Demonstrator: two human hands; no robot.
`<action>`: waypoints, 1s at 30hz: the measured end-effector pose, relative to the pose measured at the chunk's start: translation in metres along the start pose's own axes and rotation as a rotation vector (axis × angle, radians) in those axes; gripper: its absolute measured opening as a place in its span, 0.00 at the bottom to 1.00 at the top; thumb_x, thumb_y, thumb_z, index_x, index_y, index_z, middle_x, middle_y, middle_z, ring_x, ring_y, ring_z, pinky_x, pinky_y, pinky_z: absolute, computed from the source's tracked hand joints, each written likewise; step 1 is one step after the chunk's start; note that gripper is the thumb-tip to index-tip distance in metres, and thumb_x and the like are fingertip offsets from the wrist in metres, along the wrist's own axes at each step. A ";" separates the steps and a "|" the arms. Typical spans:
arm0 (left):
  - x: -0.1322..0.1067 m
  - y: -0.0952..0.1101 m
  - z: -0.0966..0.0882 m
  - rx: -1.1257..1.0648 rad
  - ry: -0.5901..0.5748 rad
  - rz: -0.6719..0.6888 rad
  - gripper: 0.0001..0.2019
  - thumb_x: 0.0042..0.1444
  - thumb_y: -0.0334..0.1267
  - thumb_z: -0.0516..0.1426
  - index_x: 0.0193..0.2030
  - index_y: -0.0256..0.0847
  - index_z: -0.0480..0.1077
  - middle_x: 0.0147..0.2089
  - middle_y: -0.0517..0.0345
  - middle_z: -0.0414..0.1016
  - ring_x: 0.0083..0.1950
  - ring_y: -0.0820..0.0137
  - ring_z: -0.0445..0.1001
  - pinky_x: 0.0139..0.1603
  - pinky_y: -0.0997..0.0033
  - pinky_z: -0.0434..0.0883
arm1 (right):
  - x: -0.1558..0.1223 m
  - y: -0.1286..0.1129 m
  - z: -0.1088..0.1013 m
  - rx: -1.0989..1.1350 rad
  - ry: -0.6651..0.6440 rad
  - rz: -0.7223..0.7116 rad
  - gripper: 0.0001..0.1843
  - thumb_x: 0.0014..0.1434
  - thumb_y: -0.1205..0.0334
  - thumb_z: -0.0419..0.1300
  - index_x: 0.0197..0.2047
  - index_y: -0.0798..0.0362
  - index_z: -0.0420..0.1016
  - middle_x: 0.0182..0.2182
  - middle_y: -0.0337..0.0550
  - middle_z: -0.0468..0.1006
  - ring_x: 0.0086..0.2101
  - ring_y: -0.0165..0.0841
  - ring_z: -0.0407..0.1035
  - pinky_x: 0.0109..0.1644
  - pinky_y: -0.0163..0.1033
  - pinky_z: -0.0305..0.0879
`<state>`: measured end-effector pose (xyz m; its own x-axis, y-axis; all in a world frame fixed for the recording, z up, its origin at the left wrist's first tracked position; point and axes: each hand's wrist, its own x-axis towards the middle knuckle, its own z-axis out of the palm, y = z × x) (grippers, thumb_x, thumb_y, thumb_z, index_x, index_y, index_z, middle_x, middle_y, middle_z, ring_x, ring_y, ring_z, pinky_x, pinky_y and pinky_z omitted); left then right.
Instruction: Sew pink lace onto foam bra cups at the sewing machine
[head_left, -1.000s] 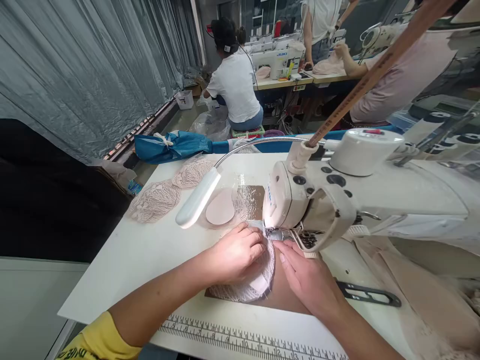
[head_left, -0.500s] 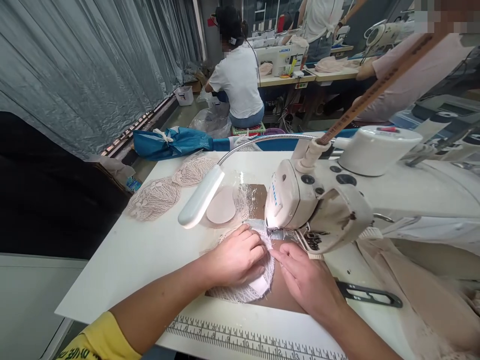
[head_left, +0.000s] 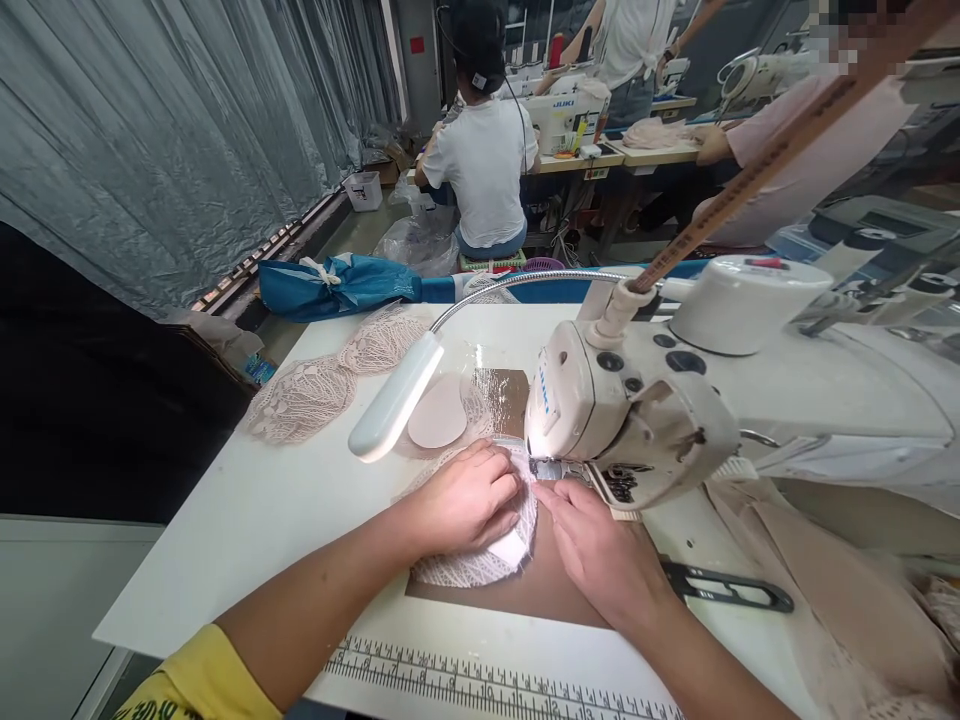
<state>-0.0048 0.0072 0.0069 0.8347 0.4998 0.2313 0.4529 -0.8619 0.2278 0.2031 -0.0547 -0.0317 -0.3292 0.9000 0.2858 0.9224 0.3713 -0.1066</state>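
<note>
A white lace piece (head_left: 469,568) lies on the sewing table under the head of a white sewing machine (head_left: 637,410). My left hand (head_left: 465,500) rests on top of the lace, fingers curled and pressing it flat toward the needle. My right hand (head_left: 600,550) lies to the right of the lace, fingers stretched forward, fingertips at the presser foot (head_left: 551,468). Both hands touch the lace at the needle area.
More lace pieces (head_left: 300,400) and a round pink pad (head_left: 439,423) lie at the table's back left under a white lamp (head_left: 390,400). Black thread snips (head_left: 731,588) lie to the right. A printed ruler (head_left: 465,680) runs along the front edge. Other people sit at machines behind.
The lace piece and both hands have shifted slightly back toward the needle; the view has tilted a little.
</note>
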 end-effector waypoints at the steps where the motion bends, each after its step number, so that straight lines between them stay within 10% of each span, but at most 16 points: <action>1: 0.001 0.000 -0.001 0.012 0.000 -0.001 0.09 0.60 0.38 0.51 0.41 0.35 0.68 0.37 0.48 0.68 0.41 0.63 0.66 0.50 0.60 0.66 | 0.001 0.000 0.000 -0.013 0.014 -0.003 0.25 0.60 0.71 0.47 0.54 0.46 0.76 0.34 0.47 0.80 0.33 0.34 0.73 0.33 0.34 0.69; 11: 0.000 0.003 -0.001 0.050 -0.010 0.093 0.13 0.64 0.35 0.48 0.51 0.36 0.68 0.41 0.47 0.70 0.45 0.63 0.67 0.56 0.55 0.61 | 0.010 -0.003 -0.012 0.019 0.198 -0.033 0.22 0.64 0.67 0.44 0.43 0.55 0.80 0.40 0.51 0.81 0.37 0.38 0.75 0.42 0.41 0.72; 30: -0.004 -0.001 -0.003 -0.009 -0.007 0.141 0.16 0.65 0.35 0.48 0.57 0.34 0.65 0.55 0.48 0.72 0.52 0.64 0.69 0.61 0.56 0.59 | 0.006 -0.004 -0.011 0.103 0.127 -0.082 0.20 0.62 0.71 0.48 0.47 0.51 0.80 0.40 0.44 0.80 0.32 0.32 0.72 0.43 0.37 0.65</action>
<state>-0.0091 0.0065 0.0085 0.8919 0.3733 0.2552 0.3283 -0.9227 0.2020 0.1999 -0.0536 -0.0188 -0.3681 0.8324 0.4144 0.8660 0.4691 -0.1730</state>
